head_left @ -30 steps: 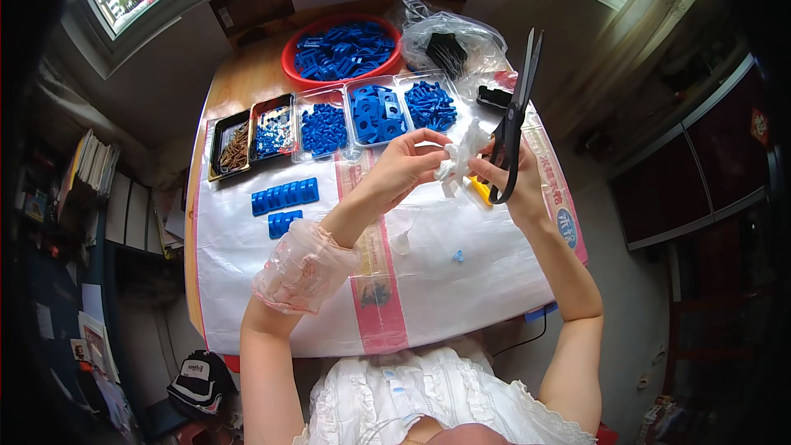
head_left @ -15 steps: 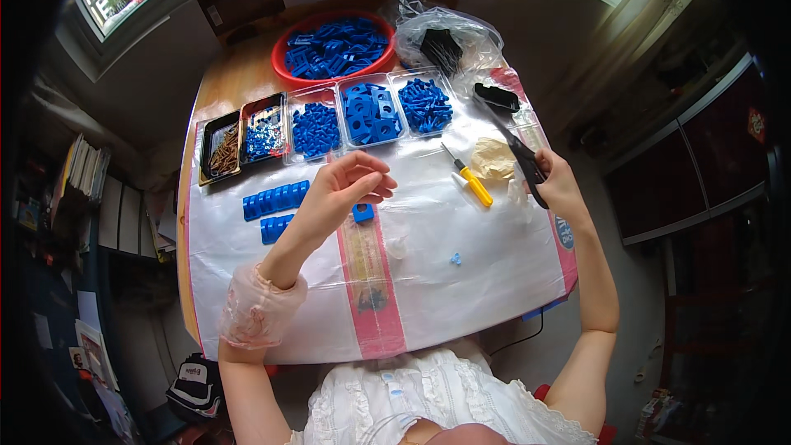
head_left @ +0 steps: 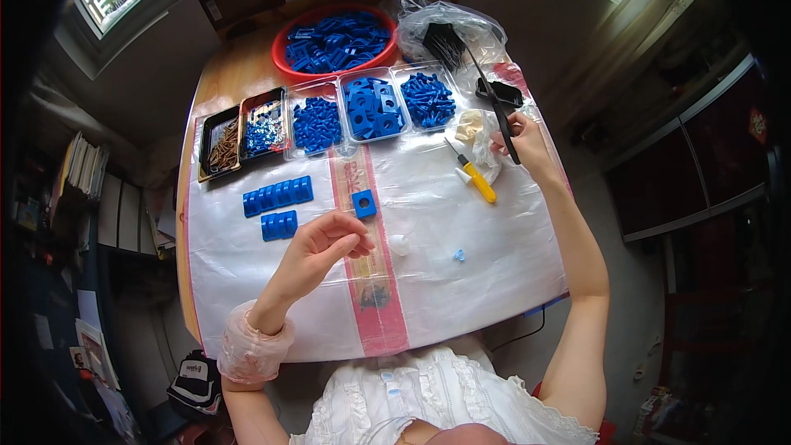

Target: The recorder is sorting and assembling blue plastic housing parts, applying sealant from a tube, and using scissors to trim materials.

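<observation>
My left hand (head_left: pixel 329 249) hovers over the middle of the table with its fingers loosely bent and apart, holding nothing that shows. Just beyond its fingertips lies a blue square block with a round hole (head_left: pixel 363 203). In my right hand (head_left: pixel 526 147) is a long black tool (head_left: pixel 498 111) with a thin far end; its exact kind cannot be made out. Beside that hand are crumpled pale paper (head_left: pixel 484 147) and a yellow-handled screwdriver-like tool (head_left: pixel 478 183). A longer row of blue pieces (head_left: pixel 278 195) and a shorter row (head_left: pixel 278 225) lie to the left.
Along the back stand a red basin (head_left: pixel 280 53) of blue parts and clear trays (head_left: pixel 375 140) of blue pieces. A black tray (head_left: pixel 206 133) holds brown screws. Farther right are a plastic bag (head_left: pixel 482 29) and a small black box (head_left: pixel 504 92). A light-blue bit (head_left: pixel 459 255) lies nearer me.
My left hand has moved nearer to me, uncovering the blue block. The right hand has moved farther away and leftward with the black tool, next to the crumpled paper.
</observation>
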A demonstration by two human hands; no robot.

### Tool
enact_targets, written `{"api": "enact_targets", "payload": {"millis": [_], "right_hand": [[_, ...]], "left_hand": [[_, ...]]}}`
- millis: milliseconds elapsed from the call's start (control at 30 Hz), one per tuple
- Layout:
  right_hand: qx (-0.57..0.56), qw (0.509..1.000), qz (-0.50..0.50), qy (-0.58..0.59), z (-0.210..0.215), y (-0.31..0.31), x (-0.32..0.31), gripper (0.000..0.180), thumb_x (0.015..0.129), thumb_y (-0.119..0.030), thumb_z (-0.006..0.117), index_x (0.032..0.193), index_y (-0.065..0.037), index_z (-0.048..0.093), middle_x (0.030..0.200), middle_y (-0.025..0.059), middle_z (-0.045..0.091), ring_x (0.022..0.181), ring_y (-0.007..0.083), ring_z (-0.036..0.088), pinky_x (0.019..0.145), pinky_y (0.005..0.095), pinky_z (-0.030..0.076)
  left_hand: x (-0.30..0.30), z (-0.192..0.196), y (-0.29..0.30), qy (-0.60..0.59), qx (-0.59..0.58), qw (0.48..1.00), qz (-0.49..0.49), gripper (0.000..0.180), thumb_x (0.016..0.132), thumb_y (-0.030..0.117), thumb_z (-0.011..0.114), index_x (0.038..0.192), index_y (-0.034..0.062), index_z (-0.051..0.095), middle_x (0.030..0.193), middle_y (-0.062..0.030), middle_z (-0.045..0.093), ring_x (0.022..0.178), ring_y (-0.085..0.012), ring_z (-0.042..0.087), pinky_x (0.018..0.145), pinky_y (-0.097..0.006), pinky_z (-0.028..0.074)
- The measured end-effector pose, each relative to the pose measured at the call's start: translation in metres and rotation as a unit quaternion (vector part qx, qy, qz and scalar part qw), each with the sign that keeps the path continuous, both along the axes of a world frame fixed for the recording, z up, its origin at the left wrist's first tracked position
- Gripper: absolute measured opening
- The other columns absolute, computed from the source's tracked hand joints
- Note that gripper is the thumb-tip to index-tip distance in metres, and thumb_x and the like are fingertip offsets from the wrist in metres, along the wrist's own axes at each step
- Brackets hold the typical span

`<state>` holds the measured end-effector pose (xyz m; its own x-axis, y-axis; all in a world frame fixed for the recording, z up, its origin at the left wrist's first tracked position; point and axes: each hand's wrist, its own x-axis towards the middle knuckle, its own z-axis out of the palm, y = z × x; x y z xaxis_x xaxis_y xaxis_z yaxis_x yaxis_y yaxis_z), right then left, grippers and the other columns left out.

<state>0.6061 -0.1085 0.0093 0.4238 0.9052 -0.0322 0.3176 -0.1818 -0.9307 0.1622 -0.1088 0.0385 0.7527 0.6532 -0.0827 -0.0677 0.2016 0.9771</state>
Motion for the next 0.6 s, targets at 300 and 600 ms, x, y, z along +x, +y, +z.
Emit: {"api": "enact_targets", "payload": {"millis": [300, 600], "right_hand": [[0.108, 0.993, -0.054, 0.001, 0.015, -0.038, 0.005, 0.025, 0.084, -0.008, 0.084, 0.096, -0.001, 0.063, 0.089, 0.0101, 0.075, 0.074, 0.0119, 0.073, 0.063, 0.0226, 0.055], [0.064, 0.997, 0.007, 0.045, 0.028, -0.104, -0.042, 0.028, 0.082, -0.004, 0.084, 0.096, -0.005, 0.06, 0.088, 0.0074, 0.073, 0.08, 0.0121, 0.07, 0.074, 0.0234, 0.056]], "left_hand": [[0.001, -0.016, 0.002, 0.015, -0.006, 1.0, 0.023, 0.011, 0.103, 0.011, 0.062, 0.111, 0.0032, 0.066, 0.1, -0.0073, 0.074, 0.096, -0.0146, 0.071, 0.087, -0.03, 0.058], [-0.001, -0.023, 0.001, 0.017, -0.016, 1.0, 0.001, 0.012, 0.104, 0.01, 0.061, 0.114, 0.0039, 0.065, 0.105, -0.0067, 0.073, 0.099, -0.0142, 0.071, 0.088, -0.028, 0.056]]}}
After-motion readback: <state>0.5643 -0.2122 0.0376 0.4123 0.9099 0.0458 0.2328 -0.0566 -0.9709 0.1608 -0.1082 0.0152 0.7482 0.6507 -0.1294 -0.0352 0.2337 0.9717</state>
